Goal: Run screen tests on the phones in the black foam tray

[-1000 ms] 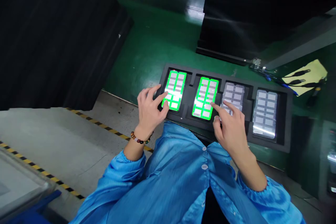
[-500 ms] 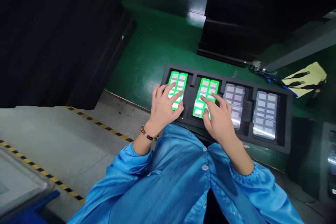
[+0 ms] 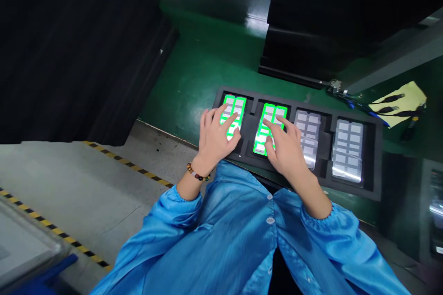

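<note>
My left grip (image 3: 215, 137) is loosely spread, holding nothing, over the leftmost lit phone (image 3: 238, 105); my right grip (image 3: 288, 148), half curled and likewise holding nothing, is over the second lit phone (image 3: 262, 136). I can't tell whether either touches. Both lie in a dark tray (image 3: 248, 128) on the green counter (image 3: 204, 67), left of two grey-screened phones (image 3: 348, 147).

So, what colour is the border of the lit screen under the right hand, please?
The screen is edged in bright green, in the head view.
</note>
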`<state>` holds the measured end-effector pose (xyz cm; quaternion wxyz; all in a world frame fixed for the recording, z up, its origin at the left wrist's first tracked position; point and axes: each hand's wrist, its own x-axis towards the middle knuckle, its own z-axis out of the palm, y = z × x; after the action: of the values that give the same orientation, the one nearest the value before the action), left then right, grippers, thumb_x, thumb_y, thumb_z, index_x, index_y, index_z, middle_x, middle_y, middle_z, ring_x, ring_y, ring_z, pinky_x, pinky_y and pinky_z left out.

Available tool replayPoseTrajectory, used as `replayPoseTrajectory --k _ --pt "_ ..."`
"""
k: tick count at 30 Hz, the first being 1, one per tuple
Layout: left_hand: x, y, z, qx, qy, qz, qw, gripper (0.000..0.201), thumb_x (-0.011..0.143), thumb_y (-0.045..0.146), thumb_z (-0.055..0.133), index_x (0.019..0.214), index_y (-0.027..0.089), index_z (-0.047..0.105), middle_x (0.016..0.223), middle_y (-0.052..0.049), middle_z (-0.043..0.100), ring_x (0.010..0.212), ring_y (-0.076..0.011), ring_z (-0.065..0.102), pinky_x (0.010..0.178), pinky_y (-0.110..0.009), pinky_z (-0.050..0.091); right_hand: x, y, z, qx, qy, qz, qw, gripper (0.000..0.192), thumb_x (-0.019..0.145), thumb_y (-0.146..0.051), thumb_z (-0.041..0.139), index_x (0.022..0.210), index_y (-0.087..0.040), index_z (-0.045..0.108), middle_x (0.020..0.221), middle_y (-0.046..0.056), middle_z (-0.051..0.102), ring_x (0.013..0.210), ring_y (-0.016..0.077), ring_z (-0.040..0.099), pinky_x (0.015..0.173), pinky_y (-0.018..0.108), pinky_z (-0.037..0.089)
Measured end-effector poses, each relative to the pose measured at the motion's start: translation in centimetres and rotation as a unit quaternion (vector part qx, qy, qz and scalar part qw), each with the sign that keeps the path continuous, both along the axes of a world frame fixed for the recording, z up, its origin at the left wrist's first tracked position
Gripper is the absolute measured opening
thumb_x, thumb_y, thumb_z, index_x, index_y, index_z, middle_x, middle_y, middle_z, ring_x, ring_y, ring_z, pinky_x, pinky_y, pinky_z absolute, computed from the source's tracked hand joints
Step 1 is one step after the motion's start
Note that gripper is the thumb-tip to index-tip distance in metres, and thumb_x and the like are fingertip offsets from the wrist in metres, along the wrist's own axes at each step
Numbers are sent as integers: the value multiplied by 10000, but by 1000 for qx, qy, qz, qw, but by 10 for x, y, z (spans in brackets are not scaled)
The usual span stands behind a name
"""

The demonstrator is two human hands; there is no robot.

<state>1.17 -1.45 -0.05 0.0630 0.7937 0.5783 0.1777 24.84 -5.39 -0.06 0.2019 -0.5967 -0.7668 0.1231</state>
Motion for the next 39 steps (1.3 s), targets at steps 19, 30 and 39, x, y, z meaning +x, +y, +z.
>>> replayPoseTrajectory --k 19,30,39 --pt "1 23 -3 10 -3 32 999 440 1016 338 582 1404 240 764 1664 -118 552 1474 -390 511 1335 -654 319 5 18 1 7 6 -72 997 471 1069 -222 419 1459 -142 669 1377 178 754 1470 395 541 1175 607 442" --pt "-5 31 -2 10 -19 63 998 424 1055 322 526 1384 263 787 1645 -117 567 1458 -398 510 1281 -661 379 17 10 2 10 8 -85 996 474 1071 -223 414 1464 -199 677 1351 163 761 1478 384 542 1182 614 428" --pt "-18 32 -9 -14 -55 79 995 467 1091 351 477 1480 244 712 1658 -164 517 1518 -389 466 1211 -612 478 17 9 -1 6 -3 -80 997 481 1070 -225 411 1480 -158 652 1388 179 740 1496 390 520 1179 603 446"
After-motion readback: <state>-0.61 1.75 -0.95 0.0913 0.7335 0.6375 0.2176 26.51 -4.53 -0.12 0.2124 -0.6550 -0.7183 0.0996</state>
